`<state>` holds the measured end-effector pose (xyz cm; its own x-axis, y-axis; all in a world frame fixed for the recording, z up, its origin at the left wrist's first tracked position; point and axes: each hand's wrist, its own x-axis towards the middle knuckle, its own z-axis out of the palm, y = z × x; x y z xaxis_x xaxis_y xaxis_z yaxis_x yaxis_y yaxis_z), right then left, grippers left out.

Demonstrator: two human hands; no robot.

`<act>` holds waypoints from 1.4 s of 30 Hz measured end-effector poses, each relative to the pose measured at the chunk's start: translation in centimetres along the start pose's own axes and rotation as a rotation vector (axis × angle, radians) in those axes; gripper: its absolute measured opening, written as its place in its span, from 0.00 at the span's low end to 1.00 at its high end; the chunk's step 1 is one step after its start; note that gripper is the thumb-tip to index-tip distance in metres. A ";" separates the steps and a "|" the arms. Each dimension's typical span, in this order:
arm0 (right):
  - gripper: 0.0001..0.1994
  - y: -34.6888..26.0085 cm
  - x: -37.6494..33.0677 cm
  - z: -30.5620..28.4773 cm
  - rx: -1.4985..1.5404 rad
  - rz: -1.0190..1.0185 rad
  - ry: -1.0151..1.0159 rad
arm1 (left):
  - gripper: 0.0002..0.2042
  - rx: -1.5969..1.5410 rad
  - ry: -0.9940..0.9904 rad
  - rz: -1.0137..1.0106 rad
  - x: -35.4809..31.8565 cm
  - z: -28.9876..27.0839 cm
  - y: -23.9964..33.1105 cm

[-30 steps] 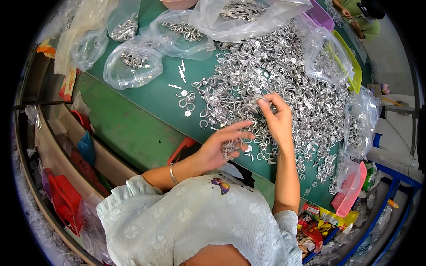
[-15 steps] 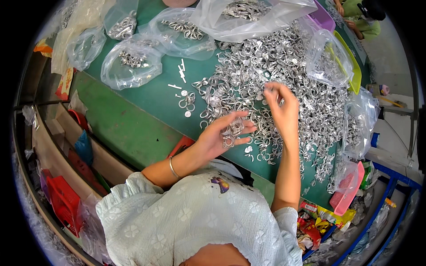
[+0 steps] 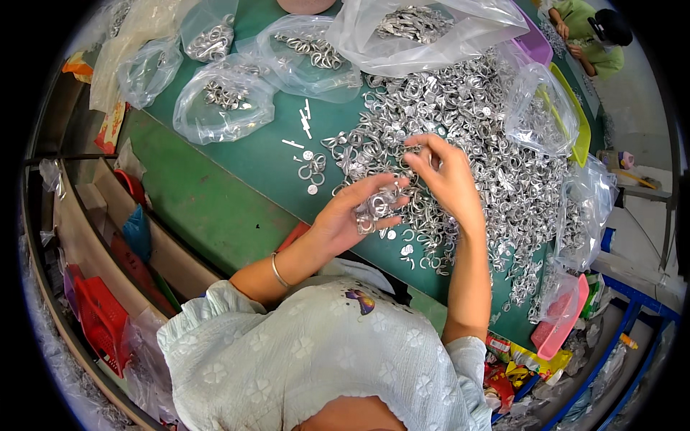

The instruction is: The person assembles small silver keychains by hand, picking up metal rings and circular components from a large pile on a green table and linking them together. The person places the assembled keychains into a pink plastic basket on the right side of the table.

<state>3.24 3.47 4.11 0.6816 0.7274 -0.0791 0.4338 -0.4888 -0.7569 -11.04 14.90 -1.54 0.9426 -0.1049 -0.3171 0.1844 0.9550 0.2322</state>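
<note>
Three clear bags (image 3: 224, 128) of silver rings lie left of the big ring heap (image 3: 496, 169); one larger bag (image 3: 353, 42) of flat silver pieces sits beyond it. Four pale sticks (image 3: 292, 144) lie left. At the heap's near-left edge, your left hand (image 3: 346, 211) cradles a ring cluster (image 3: 376, 204), too jumbled to count. Your right hand (image 3: 447, 178), over the heap, curls its fingertips; you cannot tell whether they grasp anything.
</note>
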 end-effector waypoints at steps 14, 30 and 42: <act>0.14 3.6 3.3 3.7 -0.464 -0.262 0.157 | 0.23 0.018 -0.082 -0.111 -0.6 -0.5 0.1; 0.23 0.9 -7.6 3.0 -0.370 -0.094 0.135 | 0.18 -0.043 -0.402 -0.345 -1.4 -1.6 -1.1; 0.07 6.9 -11.0 -0.7 -0.619 0.179 0.556 | 0.14 0.003 -0.129 -0.433 -2.8 -1.3 -3.5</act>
<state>-0.86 -8.24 0.26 0.8905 0.3514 0.2888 0.4261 -0.8669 -0.2589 -14.72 12.21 -2.63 0.8053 -0.5287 -0.2683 0.5701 0.8148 0.1056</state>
